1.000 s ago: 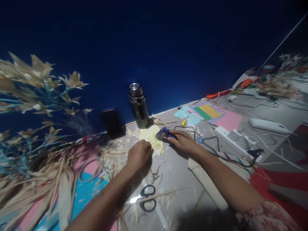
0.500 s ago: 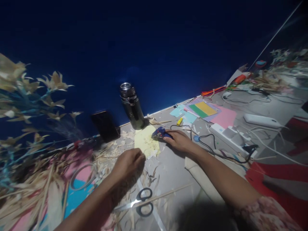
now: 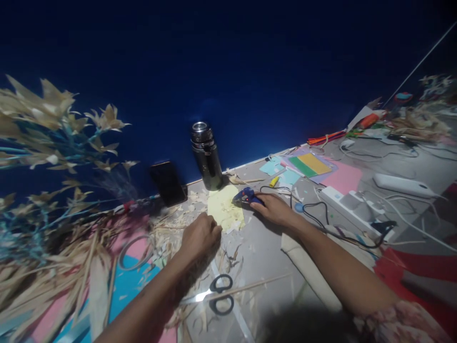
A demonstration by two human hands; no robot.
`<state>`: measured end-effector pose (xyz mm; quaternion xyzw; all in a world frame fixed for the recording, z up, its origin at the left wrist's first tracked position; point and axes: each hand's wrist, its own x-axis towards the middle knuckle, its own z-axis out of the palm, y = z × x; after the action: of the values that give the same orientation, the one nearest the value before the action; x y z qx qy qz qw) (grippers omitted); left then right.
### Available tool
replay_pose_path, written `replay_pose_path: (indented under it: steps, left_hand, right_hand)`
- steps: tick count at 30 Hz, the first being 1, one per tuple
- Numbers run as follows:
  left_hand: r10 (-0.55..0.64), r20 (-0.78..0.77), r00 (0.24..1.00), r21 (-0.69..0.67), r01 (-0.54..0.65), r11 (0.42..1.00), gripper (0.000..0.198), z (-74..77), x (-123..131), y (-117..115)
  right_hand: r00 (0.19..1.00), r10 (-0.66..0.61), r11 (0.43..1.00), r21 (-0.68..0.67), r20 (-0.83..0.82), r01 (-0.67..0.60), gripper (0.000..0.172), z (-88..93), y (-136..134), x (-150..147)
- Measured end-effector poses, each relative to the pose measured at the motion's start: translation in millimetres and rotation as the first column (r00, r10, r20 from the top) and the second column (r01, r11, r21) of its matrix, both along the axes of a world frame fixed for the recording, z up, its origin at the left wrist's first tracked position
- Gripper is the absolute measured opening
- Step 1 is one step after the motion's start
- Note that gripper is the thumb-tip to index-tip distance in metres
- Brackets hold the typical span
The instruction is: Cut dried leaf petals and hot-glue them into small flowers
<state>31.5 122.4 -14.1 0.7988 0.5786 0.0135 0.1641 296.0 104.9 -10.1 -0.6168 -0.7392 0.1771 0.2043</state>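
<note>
A blue glue gun (image 3: 246,196) is gripped in my right hand (image 3: 273,207), its nozzle over the right part of a pale yellow paper (image 3: 225,207). My left hand (image 3: 202,233) is closed at the paper's lower left edge; whatever its fingers pinch is too small to make out. Black-handled scissors (image 3: 218,295) lie open below my left hand, beside a thin stick (image 3: 262,282). Dried husk scraps (image 3: 194,202) are scattered around the paper.
A dark flask (image 3: 207,159) stands behind the paper, with a phone (image 3: 167,183) leaning left of it. Husk flowers (image 3: 109,116) rise at the left. On the right are a power strip (image 3: 353,209), cables and coloured papers. A tape roll (image 3: 134,252) lies lower left.
The whole scene has shifted slightly right in the view. My left hand sits a little higher relative to the paper, its fingers still closed. My right hand still holds the glue gun.
</note>
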Motion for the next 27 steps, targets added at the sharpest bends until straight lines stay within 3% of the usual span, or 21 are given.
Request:
replay_pose_path:
  steps: [6, 11, 16, 21, 23, 27]
  left_hand:
    - [0.019, -0.092, 0.996, 0.028, -0.017, 0.999, 0.024, -4.6, 20.2, 5.2]
    - [-0.005, -0.116, 0.993, 0.037, 0.009, 0.999, 0.023, -11.6, 20.8, 12.3]
    - [-0.107, -0.091, 0.990, 0.048, 0.112, 0.993, 0.018, -11.9, 13.2, 7.3]
    - [-0.244, -0.057, 0.968, 0.020, 0.246, 0.969, 0.015, -3.8, -5.5, -17.4]
    - [-0.262, -0.008, 0.965, 0.016, 0.263, 0.965, 0.019, 2.3, -16.1, -28.9]
    - [-0.292, 0.308, 0.905, -0.053, 0.323, 0.945, 0.025, 15.0, -31.2, -39.6]
  right_hand:
    - [1.000, -0.017, 1.000, 0.009, 0.016, 0.017, 0.041, -3.2, 0.0, -1.1]
    - [0.999, -0.022, 0.999, 0.040, 0.025, 0.021, 0.041, -7.4, -2.8, -2.4]
    - [0.997, -0.031, 0.993, 0.113, 0.068, 0.023, 0.038, -12.2, -5.5, -4.1]
    - [0.994, -0.047, 0.983, 0.180, 0.098, 0.029, 0.038, -18.2, -6.1, -5.4]
    - [0.994, -0.050, 0.984, 0.176, 0.094, 0.033, 0.038, -19.0, -6.4, -5.8]
    - [0.995, -0.069, 0.985, 0.165, 0.077, 0.056, 0.037, -16.7, -6.2, -6.1]
